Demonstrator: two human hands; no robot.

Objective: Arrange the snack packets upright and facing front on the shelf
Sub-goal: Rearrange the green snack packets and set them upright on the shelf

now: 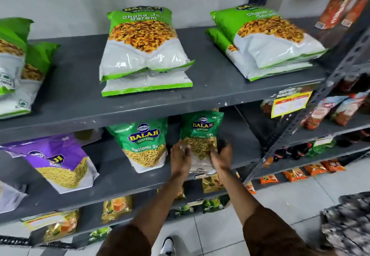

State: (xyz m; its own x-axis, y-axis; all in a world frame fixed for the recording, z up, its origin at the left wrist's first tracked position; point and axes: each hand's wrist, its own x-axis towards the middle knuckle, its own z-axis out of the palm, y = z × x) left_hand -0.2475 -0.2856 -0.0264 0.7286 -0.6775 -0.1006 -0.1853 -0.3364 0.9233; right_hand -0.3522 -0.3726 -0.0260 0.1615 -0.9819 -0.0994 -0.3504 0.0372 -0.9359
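Observation:
Both hands grip one green Ratlami Sev packet [201, 133], held upright with its front facing out on the middle shelf [124, 177]. My left hand [179, 158] clasps its lower left side and my right hand [221, 155] its lower right. Just to the left, a second green Ratlami Sev packet [145, 145] stands leaning back. A purple packet [58, 161] leans further left. On the top shelf [210, 95], light green Chana Jor Garam packets lie stacked in the middle [144, 51] and on the right [266, 41].
More green packets [16, 65] sit at the top shelf's left end. Small yellow and green packs [117, 207] fill the lower shelf. A second rack [330, 111] on the right holds red and orange packs, with a yellow price tag [290, 103]. A tiled floor [284, 199] lies below.

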